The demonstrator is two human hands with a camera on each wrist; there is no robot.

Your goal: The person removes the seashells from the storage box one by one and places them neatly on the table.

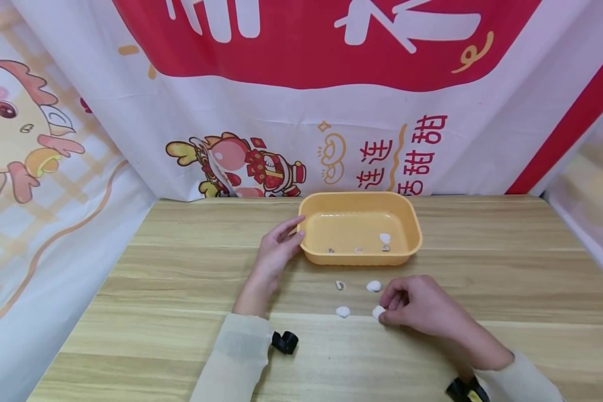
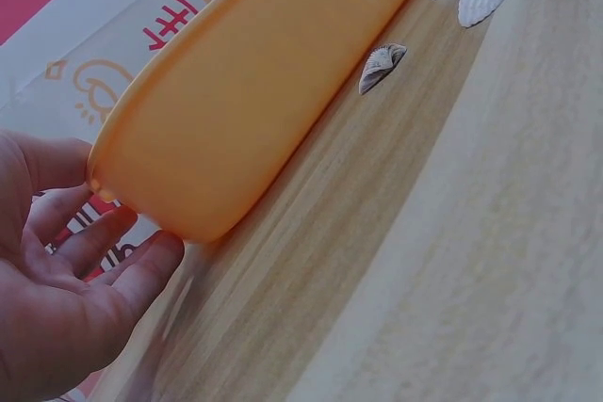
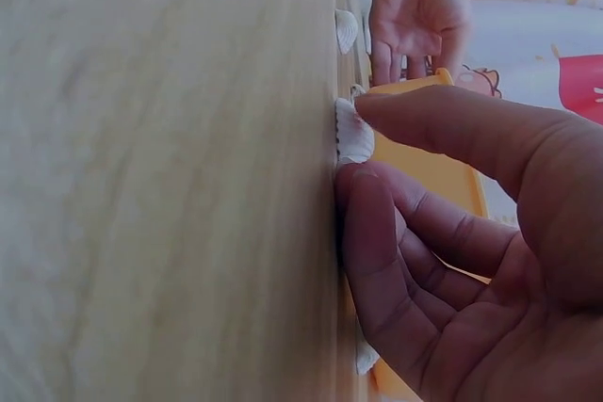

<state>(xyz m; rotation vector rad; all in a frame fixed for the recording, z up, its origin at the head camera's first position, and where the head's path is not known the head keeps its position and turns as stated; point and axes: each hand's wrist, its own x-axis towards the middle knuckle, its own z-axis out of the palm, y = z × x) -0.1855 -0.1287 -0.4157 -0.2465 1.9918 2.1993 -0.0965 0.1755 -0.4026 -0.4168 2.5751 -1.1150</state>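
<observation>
A small white seashell (image 1: pixel 378 312) stands on the wooden table (image 1: pixel 181 335), between the thumb and fingertips of my right hand (image 1: pixel 424 307). Its ribbed side shows in the right wrist view, where thumb and forefinger pinch the shell (image 3: pixel 353 134) at the table surface. My left hand (image 1: pixel 273 254) rests its fingertips against the left end of a yellow plastic basin (image 1: pixel 362 259). In the left wrist view the fingers of the left hand (image 2: pixel 71 280) touch the outside of the basin (image 2: pixel 236 91), not wrapped round its wall.
Between basin and right hand lie a white shell (image 1: pixel 374 286), another white shell (image 1: pixel 343 311) and a small greyish, hollow-looking shell (image 1: pixel 340 285). Inside the basin are several small shells, among them a white one (image 1: pixel 384 238). A printed cloth (image 1: pixel 261 106) hangs behind the table.
</observation>
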